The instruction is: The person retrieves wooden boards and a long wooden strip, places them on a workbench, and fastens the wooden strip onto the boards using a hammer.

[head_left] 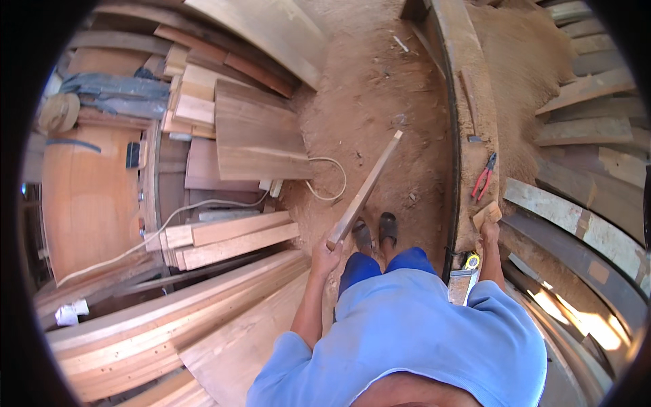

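My left hand (326, 256) is closed round the near end of a long, narrow wooden strip (369, 184). The strip slants away over the dirt floor, its far end paler. On the right, my right hand (489, 235) grips a small light-brown wooden block (486, 215) at the edge of a sawdust-covered bench beam (464, 234). Just beyond the block lie red-handled pliers (483, 178). Farther along the beam is a hammer (472, 112) with a wooden handle. Close to my right forearm sit a yellow tape measure (472, 262) and a flat metal blade (461, 285), partly hidden by my shirt.
Stacked boards (237, 241) and long planks (169, 322) fill the left side. A wide panel (261, 132) leans there, with a pale cable (203, 203) running past it. More timber (583, 217) lies on the right. Sawdust covers the floor (363, 81).
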`<state>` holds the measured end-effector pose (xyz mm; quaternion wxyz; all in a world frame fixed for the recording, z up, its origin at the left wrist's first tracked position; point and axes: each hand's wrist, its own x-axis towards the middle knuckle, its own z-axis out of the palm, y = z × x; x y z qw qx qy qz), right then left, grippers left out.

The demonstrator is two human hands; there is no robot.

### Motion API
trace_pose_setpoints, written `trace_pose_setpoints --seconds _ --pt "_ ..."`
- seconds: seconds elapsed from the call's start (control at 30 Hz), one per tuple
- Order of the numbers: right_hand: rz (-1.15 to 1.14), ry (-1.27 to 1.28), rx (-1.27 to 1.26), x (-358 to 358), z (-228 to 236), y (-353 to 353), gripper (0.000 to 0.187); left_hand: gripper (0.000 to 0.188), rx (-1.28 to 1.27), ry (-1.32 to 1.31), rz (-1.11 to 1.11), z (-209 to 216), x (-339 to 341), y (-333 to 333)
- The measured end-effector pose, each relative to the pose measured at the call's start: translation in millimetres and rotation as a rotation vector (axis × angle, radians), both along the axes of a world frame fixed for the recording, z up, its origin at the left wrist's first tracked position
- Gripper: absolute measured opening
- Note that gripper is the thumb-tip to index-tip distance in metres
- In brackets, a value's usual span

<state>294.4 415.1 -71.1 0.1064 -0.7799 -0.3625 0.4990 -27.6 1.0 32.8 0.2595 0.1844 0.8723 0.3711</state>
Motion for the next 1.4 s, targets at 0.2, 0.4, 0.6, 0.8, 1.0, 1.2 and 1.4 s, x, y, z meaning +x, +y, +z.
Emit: trace_pose_setpoints --seconds 0.2,0.4,0.6,0.8,1.0,1.2,1.4 --pt "0.999 -0.473 0.616 -97 73 -2 0.054 0.050 -0.038 -0.213 0.120 29 14 -2" --pt "0.796 0.200 -0.399 -237 45 -55 0.061 0.053 0.084 -0.122 0.126 13 45 -22" --pt "0.602 0.333 -0.709 -300 -31 -112 0.053 0.045 0.015 0.110 0.251 16 98 -45" --pt "0.528 0.181 -0.686 -312 -16 -161 0.033 0.043 -0.091 0.270 0.666 -9 154 -81" --pt "0.670 0.130 -0.743 -322 -35 -193 0.028 0.049 0.050 0.183 0.864 -32 188 -138" --pt "0.675 0.225 -0.717 -315 -66 -207 0.033 0.047 0.081 0.038 0.825 -43 199 -184" --pt "0.855 0.093 -0.495 -306 -55 -277 0.035 0.044 0.015 -0.041 0.773 -61 231 -245"
